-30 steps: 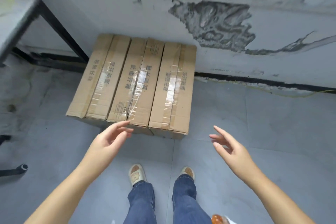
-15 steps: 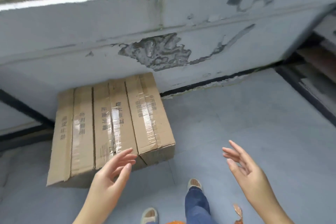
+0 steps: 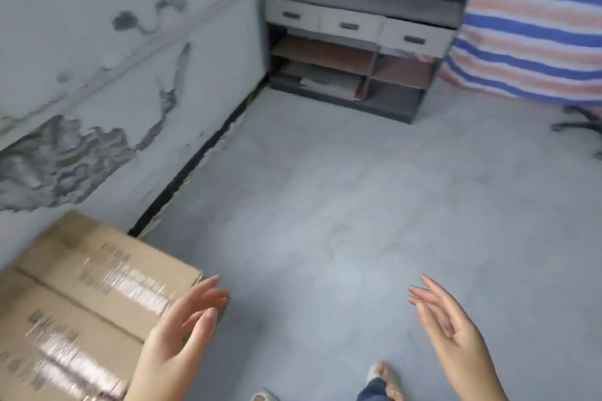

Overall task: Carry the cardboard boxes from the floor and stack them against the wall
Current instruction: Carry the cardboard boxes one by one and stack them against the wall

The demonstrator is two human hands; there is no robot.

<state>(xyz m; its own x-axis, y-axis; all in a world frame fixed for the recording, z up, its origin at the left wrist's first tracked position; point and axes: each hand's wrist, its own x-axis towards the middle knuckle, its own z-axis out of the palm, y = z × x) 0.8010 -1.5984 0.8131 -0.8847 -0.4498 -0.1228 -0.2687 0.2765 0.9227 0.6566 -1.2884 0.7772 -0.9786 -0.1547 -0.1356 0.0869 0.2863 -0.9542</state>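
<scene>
Hands are hanging empty over the grey floor [image 3: 342,221]: left hand [image 3: 177,335] at 7 o'clock and right hand [image 3: 452,325] at 5 o'clock, fingers extending loosely, gripping nothing. Tan taped cardboard boxes [image 3: 81,296] are lying at 8 o'clock against the peeling grey wall [image 3: 97,75]. Dark drawer cabinet [image 3: 361,39] is standing at 12 o'clock.
</scene>
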